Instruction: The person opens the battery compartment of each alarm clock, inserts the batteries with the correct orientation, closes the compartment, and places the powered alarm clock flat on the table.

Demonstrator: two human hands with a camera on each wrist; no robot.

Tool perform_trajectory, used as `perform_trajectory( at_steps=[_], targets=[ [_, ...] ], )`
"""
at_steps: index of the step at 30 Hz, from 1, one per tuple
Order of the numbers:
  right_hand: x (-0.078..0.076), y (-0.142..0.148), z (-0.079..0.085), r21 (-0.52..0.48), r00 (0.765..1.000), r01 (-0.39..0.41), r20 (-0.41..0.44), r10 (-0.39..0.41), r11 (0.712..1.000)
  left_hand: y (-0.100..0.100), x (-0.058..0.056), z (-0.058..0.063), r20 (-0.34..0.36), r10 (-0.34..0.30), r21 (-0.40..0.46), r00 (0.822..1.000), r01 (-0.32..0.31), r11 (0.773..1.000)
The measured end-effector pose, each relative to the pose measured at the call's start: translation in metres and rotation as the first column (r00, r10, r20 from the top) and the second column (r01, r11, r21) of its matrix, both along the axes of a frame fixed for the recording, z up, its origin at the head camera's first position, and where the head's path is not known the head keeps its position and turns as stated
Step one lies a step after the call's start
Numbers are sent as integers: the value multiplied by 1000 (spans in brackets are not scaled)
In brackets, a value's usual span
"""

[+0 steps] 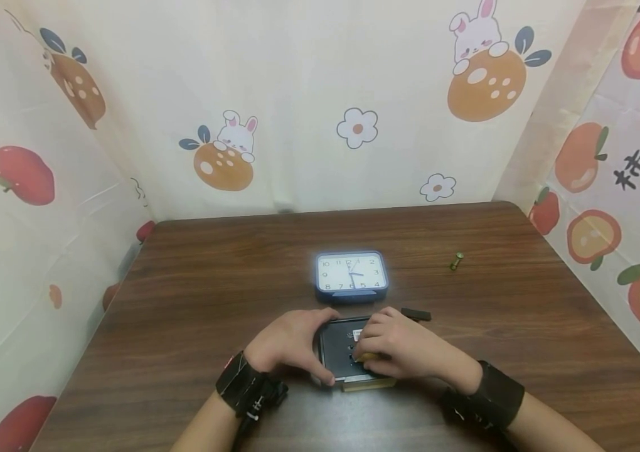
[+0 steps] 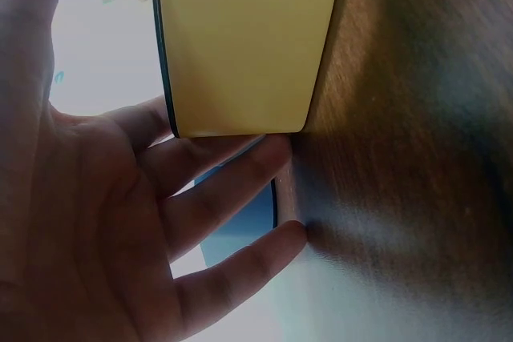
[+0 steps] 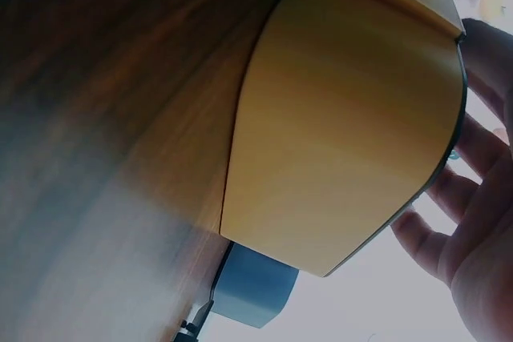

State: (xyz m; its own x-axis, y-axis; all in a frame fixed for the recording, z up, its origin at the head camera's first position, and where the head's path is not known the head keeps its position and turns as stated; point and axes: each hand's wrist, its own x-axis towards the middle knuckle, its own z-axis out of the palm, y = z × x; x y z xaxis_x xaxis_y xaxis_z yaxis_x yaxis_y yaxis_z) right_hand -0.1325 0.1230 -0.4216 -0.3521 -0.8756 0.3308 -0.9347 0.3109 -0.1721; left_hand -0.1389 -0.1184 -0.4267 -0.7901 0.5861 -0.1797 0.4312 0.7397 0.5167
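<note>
A yellow-cased clock (image 1: pixel 338 355) lies with its black back upward, so its face is hidden; a white label and small controls show on the back. My left hand (image 1: pixel 292 342) grips its left end, thumb at the near edge and index finger at the far one. In the left wrist view, the fingers reach past the yellow casing (image 2: pixel 240 46). Over the clock's back, my right hand (image 1: pixel 390 345) has curled fingers pinching a small yellow piece (image 1: pixel 366 356), mostly covered. The right wrist view shows the casing's side (image 3: pixel 345 126) with fingers (image 3: pixel 457 190) above the back.
Just beyond stands a blue clock (image 1: pixel 351 275), its white face showing. A narrow black piece (image 1: pixel 416 314) lies behind my right hand. Farther right is a small green object (image 1: pixel 456 261), too small to identify. Printed curtains (image 1: pixel 309 75) enclose the brown wooden table (image 1: pixel 213 270).
</note>
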Motion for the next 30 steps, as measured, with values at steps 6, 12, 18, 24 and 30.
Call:
perform_trajectory(
  at_steps=[6, 12, 18, 24, 30],
  targets=[
    [1, 1, 0, 55, 1000, 7, 4, -7, 998, 1, 0, 1, -16, -2, -2, 1000, 2, 1000],
    [1, 2, 1, 88, 1000, 6, 26, -8, 996, 1, 0, 2, -19, -10, 0, 1000, 10, 1000],
    [1, 3, 0, 99, 999, 5, 48, -10, 995, 1, 1, 4, -14, -12, -3, 1000, 12, 1000],
    [0, 4, -1, 118, 998, 7, 64, -15, 993, 1, 0, 4, -17, -16, -7, 1000, 16, 1000],
    [-1, 6, -1, 150, 995, 8, 94, -23, 989, 1, -1, 3, -3, -22, 1, 1000, 22, 1000]
  ],
)
